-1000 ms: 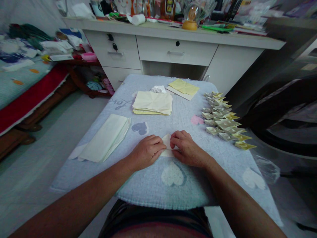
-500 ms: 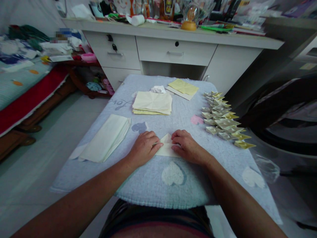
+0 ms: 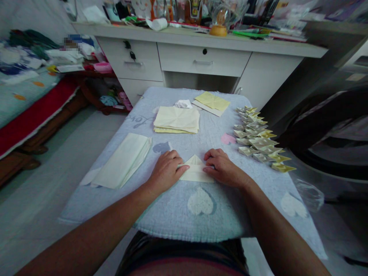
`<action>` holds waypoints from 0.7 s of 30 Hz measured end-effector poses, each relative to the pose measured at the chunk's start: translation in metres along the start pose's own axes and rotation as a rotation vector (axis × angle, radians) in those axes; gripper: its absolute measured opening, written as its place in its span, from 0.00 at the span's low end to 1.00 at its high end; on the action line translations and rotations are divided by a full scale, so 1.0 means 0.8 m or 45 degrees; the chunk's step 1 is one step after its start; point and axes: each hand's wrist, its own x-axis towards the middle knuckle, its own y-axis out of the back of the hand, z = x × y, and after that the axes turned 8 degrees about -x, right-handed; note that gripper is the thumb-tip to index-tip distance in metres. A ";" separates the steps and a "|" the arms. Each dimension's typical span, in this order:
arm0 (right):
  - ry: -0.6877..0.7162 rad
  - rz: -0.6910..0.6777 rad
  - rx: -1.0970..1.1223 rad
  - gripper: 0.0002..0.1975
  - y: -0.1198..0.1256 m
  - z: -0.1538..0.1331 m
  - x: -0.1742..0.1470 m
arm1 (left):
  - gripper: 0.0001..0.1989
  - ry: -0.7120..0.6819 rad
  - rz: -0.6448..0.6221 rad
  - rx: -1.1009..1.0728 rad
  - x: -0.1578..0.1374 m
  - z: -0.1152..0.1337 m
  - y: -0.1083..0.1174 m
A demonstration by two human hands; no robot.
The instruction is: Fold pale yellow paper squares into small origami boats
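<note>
A pale cream sheet of folded paper lies on the cloth-covered table in front of me. Its top comes to a triangular point, with a flat band along the bottom. My left hand pinches its left edge, thumb on top of the fold. On the right edge, the curled fingers and thumb of my right hand hold the paper. The undersides of both hands are hidden. Beyond them is a stack of creased cream and yellow paper. Several folded paper boats stand in rows at the right.
A long folded pile of pale paper lies at the left of the table. Yellow and white sheets and a crumpled white tissue lie at the back. Behind stands a white desk crowded with items.
My right hand has shifted slightly right along the paper, and more of the triangular point and lower band shows. The left hand has barely moved.
</note>
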 end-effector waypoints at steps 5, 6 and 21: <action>-0.039 0.021 -0.059 0.07 -0.006 0.000 0.002 | 0.14 0.004 0.031 0.048 0.000 -0.001 -0.002; -0.044 0.036 -0.069 0.07 -0.007 0.001 0.003 | 0.14 0.010 0.035 0.059 0.000 -0.001 -0.002; -0.173 0.038 -0.103 0.06 -0.010 -0.004 0.010 | 0.15 0.070 -0.005 0.119 -0.002 0.004 0.000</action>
